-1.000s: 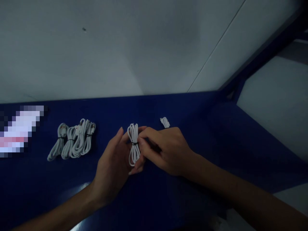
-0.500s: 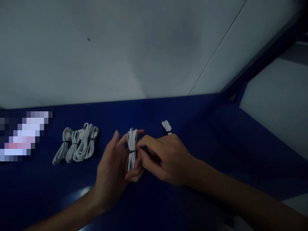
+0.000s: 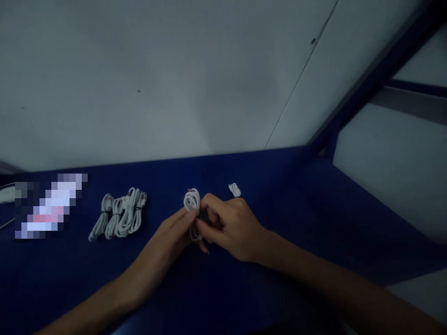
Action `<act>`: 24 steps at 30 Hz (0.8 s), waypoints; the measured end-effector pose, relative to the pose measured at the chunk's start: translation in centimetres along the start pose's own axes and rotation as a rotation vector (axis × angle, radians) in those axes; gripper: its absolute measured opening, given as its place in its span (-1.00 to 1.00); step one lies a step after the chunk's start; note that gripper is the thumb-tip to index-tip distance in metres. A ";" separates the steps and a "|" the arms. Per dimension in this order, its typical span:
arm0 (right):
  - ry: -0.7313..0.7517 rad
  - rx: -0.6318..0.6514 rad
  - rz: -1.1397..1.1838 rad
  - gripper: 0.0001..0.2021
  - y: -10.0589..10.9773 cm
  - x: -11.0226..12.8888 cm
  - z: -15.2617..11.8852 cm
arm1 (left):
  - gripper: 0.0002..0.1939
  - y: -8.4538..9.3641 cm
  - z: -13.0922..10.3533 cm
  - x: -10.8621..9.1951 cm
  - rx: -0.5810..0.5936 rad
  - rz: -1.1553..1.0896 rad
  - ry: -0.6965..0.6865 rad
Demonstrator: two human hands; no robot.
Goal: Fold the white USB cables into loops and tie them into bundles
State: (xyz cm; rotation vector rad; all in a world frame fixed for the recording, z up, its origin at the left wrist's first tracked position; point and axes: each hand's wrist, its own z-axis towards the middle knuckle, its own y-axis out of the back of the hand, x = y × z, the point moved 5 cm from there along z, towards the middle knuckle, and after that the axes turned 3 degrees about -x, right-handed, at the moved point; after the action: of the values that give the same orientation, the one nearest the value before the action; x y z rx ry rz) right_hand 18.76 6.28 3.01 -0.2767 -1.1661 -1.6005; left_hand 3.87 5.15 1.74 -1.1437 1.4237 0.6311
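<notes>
A coiled white charging cable (image 3: 192,201) is held up in front of me. My left hand (image 3: 171,237) grips it, with the thumb pressed across the middle of the coil. Against the bundle's right side, my right hand (image 3: 232,228) is closed in a pinch at the level of the black tie around the cable. The tie is mostly hidden by the fingers. To the left, several white cable bundles (image 3: 122,216) lie side by side on the blue table (image 3: 216,293), bound with black ties. Just beyond my right hand sits another small white cable bundle (image 3: 235,189), partly covered.
A bright pixelated object (image 3: 52,207) lies on the left of the table. Farther left, a white item (image 3: 7,194) and a thin cord show at the frame's edge. A pale wall panel (image 3: 167,93) rises behind the table, with a blue frame (image 3: 349,107) on the right.
My left hand has turned over and its thumb has closed across the cable, where the palm was open beneath it before. My right hand keeps its pinch. The view has shifted slightly.
</notes>
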 end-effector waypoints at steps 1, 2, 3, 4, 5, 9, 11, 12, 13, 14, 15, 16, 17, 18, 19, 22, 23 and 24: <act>0.006 0.001 0.006 -0.84 -0.1 0.2 0.0 | -0.70 0.6 -0.3 -0.1 -0.030 0.062 -0.032; 0.014 0.004 0.011 -0.84 -0.2 0.4 0.0 | -0.77 1.1 -0.5 -0.2 -0.047 0.130 -0.074; 0.021 0.009 0.019 -0.84 -0.4 0.6 -0.1 | -0.81 1.5 -0.7 -0.4 -0.056 0.178 -0.115; 0.028 0.014 0.027 -0.85 -0.5 0.7 -0.1 | -0.80 1.9 -0.9 -0.6 -0.058 0.215 -0.147; 0.037 0.020 0.033 -0.86 -0.7 0.9 0.0 | -0.78 2.2 -1.0 -0.8 -0.048 0.236 -0.171; 0.036 0.011 0.007 -0.87 -1.3 0.8 -0.1 | -0.73 2.9 -1.3 -1.1 -0.007 0.258 -0.195; 0.053 -0.001 -0.023 -0.86 -1.5 0.6 -0.2 | -0.72 3.1 -1.4 -0.9 -0.018 0.270 -0.195; 0.068 -0.005 -0.034 -0.85 -1.6 0.5 -0.3 | -0.72 3.3 -1.4 -0.7 -0.029 0.273 -0.189; 0.088 -0.012 -0.046 -0.86 -1.6 0.4 -0.3 | -0.72 3.4 -1.4 -0.5 -0.043 0.273 -0.178; 0.110 -0.022 -0.062 -0.87 -1.5 0.4 -0.4 | -0.73 3.5 -1.4 -0.3 -0.061 0.270 -0.168; 0.134 -0.035 -0.082 -0.88 -1.4 0.3 -0.4 | -0.73 3.6 -1.3 -0.1 -0.078 0.266 -0.162; 0.158 -0.052 -0.109 -0.88 -1.3 0.3 -0.5 | -0.74 3.7 -1.3 0.0 -0.098 0.265 -0.156; 0.179 -0.068 -0.137 -0.88 -1.1 0.3 -0.5 | -0.75 3.7 -1.2 0.0 -0.119 0.266 -0.155; 0.199 -0.080 -0.166 -0.87 -1.0 0.3 -0.5 | -0.77 3.8 -1.1 0.0 -0.139 0.270 -0.157; 0.215 -0.084 -0.193 -0.86 -0.8 0.4 -0.5 | -0.78 3.8 -1.0 0.0 -0.155 0.277 -0.161; 0.260 -0.073 -0.252 -0.83 -0.6 0.5 -0.5 | -0.81 3.7 -0.7 -0.1 -0.176 0.308 -0.163; 0.276 -0.068 -0.266 -0.82 -0.6 0.6 -0.5 | -0.81 3.6 -0.6 -0.1 -0.174 0.312 -0.160; 0.290 -0.064 -0.280 -0.81 -0.6 0.6 -0.5 | -0.81 3.6 -0.6 -0.1 -0.173 0.313 -0.155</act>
State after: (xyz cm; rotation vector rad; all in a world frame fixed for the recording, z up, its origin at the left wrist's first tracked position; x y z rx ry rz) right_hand 18.17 5.47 2.84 0.0819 -0.9598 -1.8532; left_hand 0.38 6.07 1.17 -0.9869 1.4466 1.0578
